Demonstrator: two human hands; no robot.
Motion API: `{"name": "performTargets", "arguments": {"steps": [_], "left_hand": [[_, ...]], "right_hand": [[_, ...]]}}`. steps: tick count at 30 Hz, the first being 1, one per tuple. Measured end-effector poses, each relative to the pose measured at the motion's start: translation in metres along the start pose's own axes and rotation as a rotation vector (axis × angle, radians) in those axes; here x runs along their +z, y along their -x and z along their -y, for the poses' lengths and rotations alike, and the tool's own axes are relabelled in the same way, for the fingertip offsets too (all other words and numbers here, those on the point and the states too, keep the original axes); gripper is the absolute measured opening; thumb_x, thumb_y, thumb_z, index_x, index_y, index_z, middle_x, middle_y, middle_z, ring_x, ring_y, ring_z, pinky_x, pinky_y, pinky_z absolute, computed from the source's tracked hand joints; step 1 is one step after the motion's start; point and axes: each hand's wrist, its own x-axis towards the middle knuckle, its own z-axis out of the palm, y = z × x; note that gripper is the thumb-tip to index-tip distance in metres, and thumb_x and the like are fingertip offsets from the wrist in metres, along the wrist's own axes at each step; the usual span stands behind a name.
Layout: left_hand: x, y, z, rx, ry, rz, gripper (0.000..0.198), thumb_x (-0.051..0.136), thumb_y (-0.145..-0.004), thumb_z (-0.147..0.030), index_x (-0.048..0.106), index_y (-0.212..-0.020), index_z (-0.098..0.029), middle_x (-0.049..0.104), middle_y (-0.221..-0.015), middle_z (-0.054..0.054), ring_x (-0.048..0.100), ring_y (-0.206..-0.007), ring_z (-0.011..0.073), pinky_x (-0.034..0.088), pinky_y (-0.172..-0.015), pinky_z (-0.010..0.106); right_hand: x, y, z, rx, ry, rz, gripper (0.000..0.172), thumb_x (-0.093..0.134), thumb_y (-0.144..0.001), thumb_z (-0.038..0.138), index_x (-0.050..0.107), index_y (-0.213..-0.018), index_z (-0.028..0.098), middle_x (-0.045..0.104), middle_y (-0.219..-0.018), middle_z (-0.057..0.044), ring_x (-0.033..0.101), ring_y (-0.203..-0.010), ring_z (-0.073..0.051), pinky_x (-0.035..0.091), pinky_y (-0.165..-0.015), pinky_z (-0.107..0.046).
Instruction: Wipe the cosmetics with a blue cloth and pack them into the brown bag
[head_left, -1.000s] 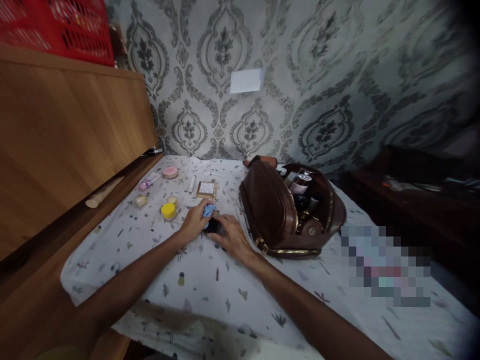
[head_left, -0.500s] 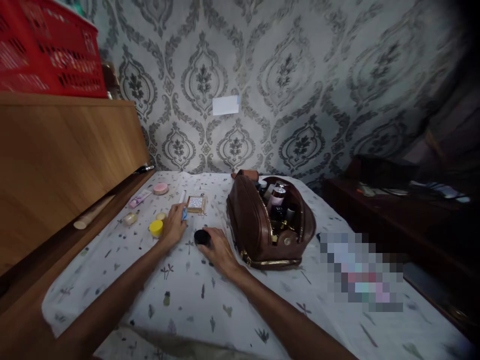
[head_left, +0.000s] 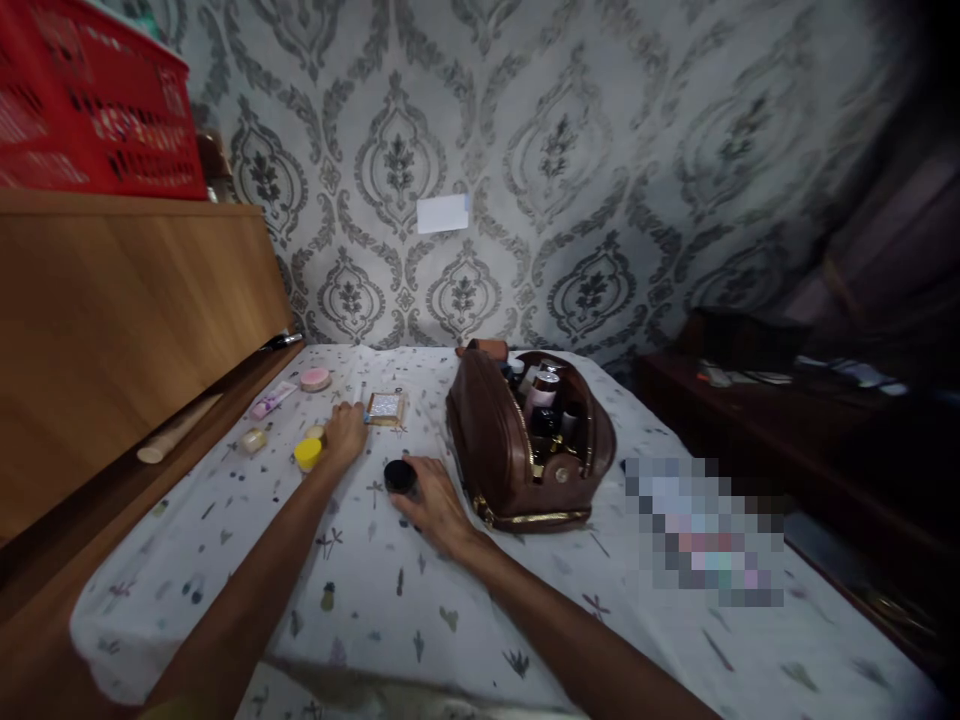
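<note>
My right hand (head_left: 436, 505) is closed round a small jar with a black lid (head_left: 400, 476), low over the patterned cloth. Farther left, the fingers of my left hand (head_left: 346, 432) are bent over a slim white-and-blue tube (head_left: 361, 391), mostly hidden by them. Just right of those fingers lies a square compact with a glittery lid (head_left: 385, 407). A yellow-lidded jar (head_left: 307, 454) sits beside my left wrist, a pale round pot (head_left: 316, 433) close behind it. An open brown toiletry bag (head_left: 499, 440) stands right of my right hand, with several bottles (head_left: 543, 392) inside.
On the cloth's left side lie a pink round compact (head_left: 315, 379), a purple-white tube (head_left: 273, 399) and a small cream jar (head_left: 253, 441). A wooden cabinet (head_left: 135, 350) bearing a red basket (head_left: 112, 110) borders the left. A blurred-out item (head_left: 705, 530) lies right of the bag.
The whole view has shifted slightly. Less of the blue part shows at my left fingertips now. My right hand keeps its hold on the black-lidded jar.
</note>
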Motion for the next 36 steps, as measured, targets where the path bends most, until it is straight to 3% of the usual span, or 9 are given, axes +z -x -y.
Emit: {"name": "performTargets", "arguments": {"steps": [7, 10, 14, 20, 24, 28, 32, 36], "left_hand": [[0.0, 0.005, 0.003, 0.023, 0.055, -0.127, 0.029, 0.041, -0.093, -0.016, 0.063, -0.112, -0.014, 0.057, -0.119, 0.019, 0.064, -0.1, 0.0322, 0.051, -0.081, 0.042], [-0.001, 0.004, 0.006, 0.035, 0.112, -0.207, 0.024, 0.046, -0.089, -0.014, 0.064, -0.105, -0.014, 0.057, -0.112, 0.016, 0.063, -0.094, 0.0298, 0.051, -0.082, 0.041], [-0.007, 0.006, 0.007, 0.069, 0.216, -0.319, 0.027, 0.048, -0.082, -0.011, 0.065, -0.103, -0.014, 0.057, -0.103, 0.015, 0.061, -0.099, 0.0322, 0.05, -0.088, 0.044], [-0.031, 0.003, 0.001, 0.201, 0.447, -0.447, 0.028, 0.049, -0.079, -0.017, 0.067, -0.101, -0.018, 0.061, -0.104, 0.012, 0.059, -0.108, 0.0311, 0.048, -0.097, 0.044], [-0.045, 0.005, -0.008, 0.283, 0.639, -0.371, 0.029, 0.054, -0.083, -0.039, 0.066, -0.099, -0.018, 0.066, -0.084, 0.004, 0.064, -0.079, 0.0227, 0.053, -0.073, 0.034], [-0.05, 0.017, -0.021, 0.284, 0.987, -0.127, 0.038, 0.063, -0.077, -0.049, 0.067, -0.097, -0.017, 0.06, -0.063, -0.002, 0.053, -0.053, 0.0146, 0.042, -0.05, 0.024], [-0.048, 0.025, -0.031, 0.343, 1.037, 0.024, 0.03, 0.068, -0.073, -0.043, 0.069, -0.091, -0.018, 0.057, -0.06, -0.003, 0.047, -0.049, 0.0121, 0.036, -0.046, 0.022], [-0.044, 0.028, -0.038, 0.389, 1.075, 0.058, 0.027, 0.07, -0.073, -0.041, 0.07, -0.087, -0.018, 0.064, -0.074, 0.001, 0.056, -0.064, 0.0137, 0.044, -0.056, 0.022]], "right_hand": [[-0.006, 0.001, 0.012, 0.046, 0.064, 0.009, 0.041, 0.07, -0.082, 0.023, 0.063, -0.121, 0.014, 0.062, -0.118, -0.014, 0.053, -0.115, -0.028, 0.044, -0.103, -0.042], [-0.008, 0.002, 0.015, 0.066, 0.058, -0.009, 0.05, 0.07, -0.081, 0.024, 0.058, -0.129, 0.013, 0.061, -0.12, -0.015, 0.053, -0.116, -0.029, 0.044, -0.103, -0.043], [-0.008, 0.003, 0.015, 0.07, -0.017, -0.019, 0.066, 0.074, -0.077, 0.023, 0.05, -0.138, 0.013, 0.065, -0.114, -0.013, 0.057, -0.111, -0.028, 0.046, -0.099, -0.042], [-0.004, 0.001, 0.008, 0.076, -0.192, -0.086, 0.056, 0.072, -0.079, 0.022, 0.053, -0.131, 0.023, 0.067, -0.103, -0.004, 0.062, -0.098, -0.023, 0.049, -0.091, -0.038], [-0.005, -0.004, 0.0, 0.135, -0.33, -0.231, 0.057, 0.067, -0.083, 0.025, 0.048, -0.136, 0.021, 0.063, -0.115, -0.009, 0.063, -0.097, -0.021, 0.052, -0.088, -0.039], [-0.007, -0.01, -0.004, 0.197, -0.491, -0.323, 0.062, 0.068, -0.082, 0.028, 0.043, -0.138, 0.02, 0.059, -0.121, -0.011, 0.064, -0.093, -0.019, 0.055, -0.079, -0.035], [-0.007, -0.01, -0.004, 0.146, -0.65, -0.272, 0.045, 0.064, -0.086, 0.034, 0.051, -0.127, 0.022, 0.064, -0.094, -0.002, 0.063, -0.073, -0.015, 0.05, -0.062, -0.027], [-0.007, -0.011, -0.003, 0.157, -0.797, -0.187, 0.027, 0.063, -0.086, 0.045, 0.06, -0.1, 0.022, 0.057, -0.061, 0.006, 0.05, -0.048, -0.011, 0.037, -0.046, -0.023]]}}
